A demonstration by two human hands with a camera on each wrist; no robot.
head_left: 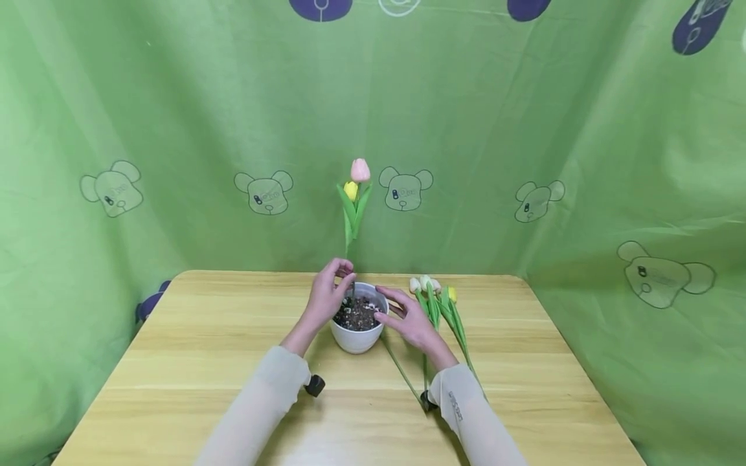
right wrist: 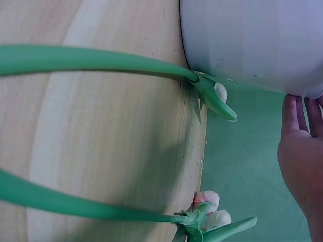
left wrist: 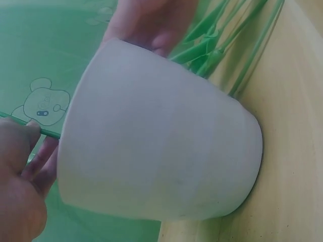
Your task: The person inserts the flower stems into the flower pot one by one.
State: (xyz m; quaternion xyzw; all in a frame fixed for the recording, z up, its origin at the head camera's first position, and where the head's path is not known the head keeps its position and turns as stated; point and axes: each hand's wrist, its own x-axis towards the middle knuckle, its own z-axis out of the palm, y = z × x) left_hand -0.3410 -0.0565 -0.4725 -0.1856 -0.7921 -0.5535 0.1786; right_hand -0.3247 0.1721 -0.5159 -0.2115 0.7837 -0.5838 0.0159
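A white flowerpot [head_left: 357, 341] with dark soil [head_left: 360, 316] stands on the table. Above it rise a pink tulip [head_left: 360, 170] and a yellow tulip [head_left: 350, 191] with green leaves. My left hand [head_left: 327, 291] pinches a green tulip stem [left wrist: 49, 133] at the pot's far left rim; which bloom it belongs to I cannot tell. On the right side of the pot my right hand [head_left: 415, 320] rests its fingertips near the rim, the fingers fairly straight in the right wrist view. The stem's lower end is hidden at the soil.
Right of the pot several tulips lie on the wooden table [head_left: 233, 362], with white blooms [head_left: 428, 285] and a yellow bloom [head_left: 452, 294] towards the far edge. Their stems run under and beside my right forearm. A green curtain [head_left: 466, 116] surrounds the table's back and sides.
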